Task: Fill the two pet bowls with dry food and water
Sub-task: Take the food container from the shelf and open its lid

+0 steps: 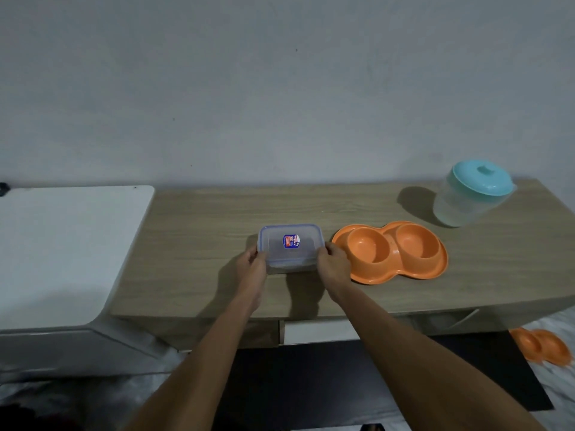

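Red/blue sticker (pixel 291 241) on clear container lid (pixel 291 244): print too small/blurry, nothing legible.

On the desk (pixel 217 219), the container (pixel 291 247) sits left of the double bowl (pixel 389 253), jug (pixel 474 197) behind.

Counts: 2 hands, left (pixel 252 265) and right (pixel 333 265). 1 clear lidded box (pixel 291 247) with 1 sticker (pixel 291 241). 2 orange double bowls: one (pixel 390 251) on the counter (pixel 202 244) with 2 wells, one (pixel 541 346) on the floor. 1 jug (pixel 473 197) with teal lid. 1 white appliance (pixel 62 244).
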Motion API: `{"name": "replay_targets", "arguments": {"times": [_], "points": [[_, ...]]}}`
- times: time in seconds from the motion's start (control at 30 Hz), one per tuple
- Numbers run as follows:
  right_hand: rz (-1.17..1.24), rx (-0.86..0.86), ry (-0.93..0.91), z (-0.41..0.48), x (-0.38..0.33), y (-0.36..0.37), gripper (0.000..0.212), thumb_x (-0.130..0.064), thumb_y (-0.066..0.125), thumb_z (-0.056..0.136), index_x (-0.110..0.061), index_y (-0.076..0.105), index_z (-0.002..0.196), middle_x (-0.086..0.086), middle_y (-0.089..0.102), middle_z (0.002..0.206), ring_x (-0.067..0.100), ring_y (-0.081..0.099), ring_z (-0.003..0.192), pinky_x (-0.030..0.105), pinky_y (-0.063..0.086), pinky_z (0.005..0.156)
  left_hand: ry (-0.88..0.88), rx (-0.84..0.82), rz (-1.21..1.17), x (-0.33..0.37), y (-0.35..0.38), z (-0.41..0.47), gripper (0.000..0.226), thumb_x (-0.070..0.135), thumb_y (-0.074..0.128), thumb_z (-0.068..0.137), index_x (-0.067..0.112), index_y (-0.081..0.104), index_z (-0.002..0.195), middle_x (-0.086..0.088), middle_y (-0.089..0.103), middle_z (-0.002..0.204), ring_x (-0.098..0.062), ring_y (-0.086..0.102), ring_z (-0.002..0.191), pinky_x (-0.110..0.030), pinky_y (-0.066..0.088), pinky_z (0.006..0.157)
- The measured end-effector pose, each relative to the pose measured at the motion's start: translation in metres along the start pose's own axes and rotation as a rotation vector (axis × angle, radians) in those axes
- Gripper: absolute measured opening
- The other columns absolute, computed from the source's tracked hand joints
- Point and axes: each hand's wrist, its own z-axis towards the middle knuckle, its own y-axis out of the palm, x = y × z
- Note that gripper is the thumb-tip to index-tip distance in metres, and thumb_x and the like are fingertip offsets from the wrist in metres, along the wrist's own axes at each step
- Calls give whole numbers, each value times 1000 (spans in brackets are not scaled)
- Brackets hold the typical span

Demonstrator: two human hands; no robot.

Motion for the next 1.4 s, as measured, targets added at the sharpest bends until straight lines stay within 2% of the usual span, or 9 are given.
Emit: {"name": "replay_targets", "arguments": {"times": [0.1,0.2,0.33,0.4,0.47,0.57,0.73,1.23,1.4], "points": [[-108,27,-50,12,0,0,34,-18,43,96,-5,64,119,18,67,116,35,59,107,36,42,86,-17,8,31,4,-3,9,17,12,53,92,19,61,79,-6,63,84,-20,57,81,-35,46,77],[-145,74,-57,27,-5,4,31,-19,43,96,-1,66,108,22,67,111,39,59,104,35,41,81,-51,12,69,10,2,21,14,22,54,95,11,62,90,-8,63,86,-21,58,77,-35,47,73],[-174,124,-72,44,-14,12,33,-19,40,99,4,64,104,28,65,114,43,57,108,40,41,86,-21,109,139,16,11,32,38,38,51,96,3,65,103,-18,67,104,-26,59,81,-37,49,72],[-195,146,-96,50,-16,16,34,-18,39,99,5,64,102,28,65,113,42,57,107,40,41,85,-14,164,290,22,14,33,48,41,42,100,1,63,116,-18,64,117,-30,60,93,-32,43,69],[-217,158,-110,55,-18,19,35,-19,38,100,5,64,100,27,66,110,41,59,104,39,41,82,-14,204,437,31,18,37,53,39,34,102,-2,59,124,-20,60,126,-35,58,110,-30,40,74],[-260,166,-125,63,-20,23,38,-24,38,102,3,65,99,24,68,108,40,60,103,39,42,82,45,204,601,42,26,43,54,35,27,104,-4,59,126,-25,58,131,-39,54,119,-36,42,93],[-299,193,-139,71,-17,28,42,-29,36,103,2,65,100,24,67,109,41,59,104,40,42,81,114,245,741,41,29,54,55,37,28,104,-4,62,121,-27,59,128,-40,54,119,-38,40,93],[-179,111,-77,111,-24,35,41,-29,32,102,3,58,107,28,63,115,41,56,108,40,39,85,138,255,645,48,44,90,57,41,31,101,-2,67,109,-26,64,117,-41,57,111,-40,42,90],[-164,82,-34,118,-21,38,44,-32,32,100,1,59,110,26,62,117,39,55,108,37,35,81,86,241,646,51,45,91,62,45,28,100,-1,67,113,-25,63,121,-41,57,113,-42,43,96]]}}
